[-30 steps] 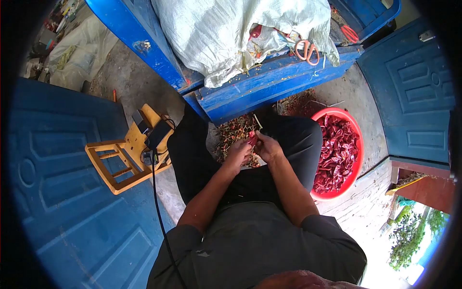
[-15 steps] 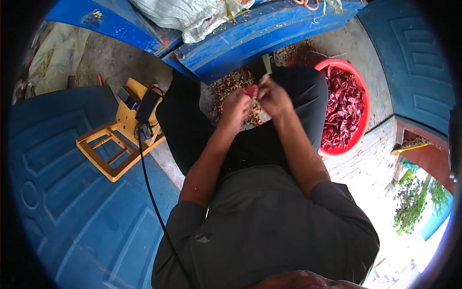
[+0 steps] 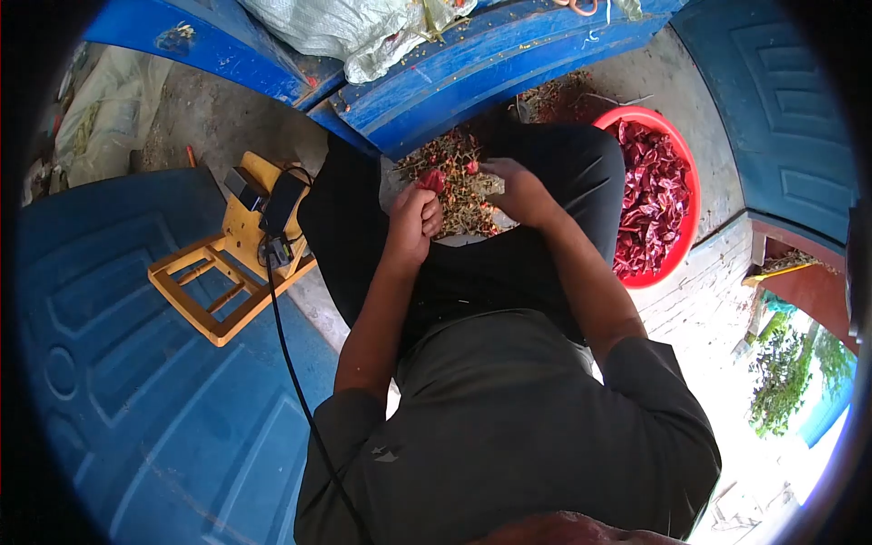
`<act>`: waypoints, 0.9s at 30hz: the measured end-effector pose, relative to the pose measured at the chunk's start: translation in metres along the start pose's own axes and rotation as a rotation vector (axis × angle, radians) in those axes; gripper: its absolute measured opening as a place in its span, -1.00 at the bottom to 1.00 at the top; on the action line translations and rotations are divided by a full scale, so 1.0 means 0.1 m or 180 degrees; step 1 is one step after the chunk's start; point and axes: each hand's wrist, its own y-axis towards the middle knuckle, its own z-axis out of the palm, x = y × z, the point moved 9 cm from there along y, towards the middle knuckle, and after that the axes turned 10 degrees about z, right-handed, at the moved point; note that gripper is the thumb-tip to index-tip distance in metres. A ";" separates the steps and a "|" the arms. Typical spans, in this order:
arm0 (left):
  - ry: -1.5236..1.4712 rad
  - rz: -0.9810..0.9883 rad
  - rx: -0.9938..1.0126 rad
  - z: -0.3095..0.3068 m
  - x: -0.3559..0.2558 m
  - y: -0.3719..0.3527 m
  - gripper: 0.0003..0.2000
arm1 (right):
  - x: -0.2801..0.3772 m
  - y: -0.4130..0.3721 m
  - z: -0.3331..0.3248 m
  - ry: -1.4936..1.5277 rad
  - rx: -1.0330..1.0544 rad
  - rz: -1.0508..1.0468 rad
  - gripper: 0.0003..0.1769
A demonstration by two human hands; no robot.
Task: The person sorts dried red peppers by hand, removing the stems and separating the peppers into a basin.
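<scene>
My left hand (image 3: 416,222) is closed around a dark red dried pepper (image 3: 432,181), which sticks out past its fingers. To its right, my right hand (image 3: 522,193) has its thumb and fingers apart, with nothing visible held between them. A small red piece (image 3: 472,167) shows just left of its fingertips. Beneath both hands, between the knees, lies a heap of stems and small bits (image 3: 463,218). A red basin (image 3: 695,195) of dried red peppers (image 3: 649,204) stands right of the right knee.
A blue bench-like surface (image 3: 490,68) with a white woven sack (image 3: 336,32) lies ahead. At the left is a wooden folding chair (image 3: 218,322) bearing dark devices, from which a black cable (image 3: 291,363) runs toward my body. Blue door panels (image 3: 136,363) flank the left side.
My hands have moved apart: the left one has shifted left and down with the pepper, and the right has opened. The pale green strip by the right fingertips is no longer visible.
</scene>
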 end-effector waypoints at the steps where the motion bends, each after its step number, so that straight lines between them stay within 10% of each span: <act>1: -0.0010 0.0019 0.0014 -0.03 0.02 0.01 -0.97 | 0.14 0.00 -0.04 0.0435 0.0127 -0.0023 -0.38; 4: 0.0073 0.0014 0.0131 -0.09 0.09 -0.03 -0.95 | 0.50 0.01 0.02 0.2314 0.0789 0.0871 -0.41; 11: 0.0532 -0.0331 0.0227 0.00 0.19 -0.23 -0.89 | 0.61 0.03 -0.07 0.2029 0.0294 0.0385 -0.78; 14: 0.0427 -0.0303 0.0224 0.00 0.20 -0.22 -0.85 | 0.32 -0.22 -1.11 0.2537 -0.1045 0.0944 -0.81; 18: 0.0301 -0.0516 0.0322 -0.17 0.33 -0.18 -0.83 | -0.66 -1.06 -2.56 0.1066 -0.2716 0.1481 -0.74; 21: 0.0246 -0.0553 0.0270 -0.27 0.43 -0.10 -0.83 | -1.30 -1.57 -2.98 -0.0923 -0.2342 0.2178 -0.56; 27: 0.0176 -0.0601 0.0167 -0.17 0.42 0.05 -0.88 | -0.47 -0.35 -2.78 0.0272 -0.2270 0.0942 -0.68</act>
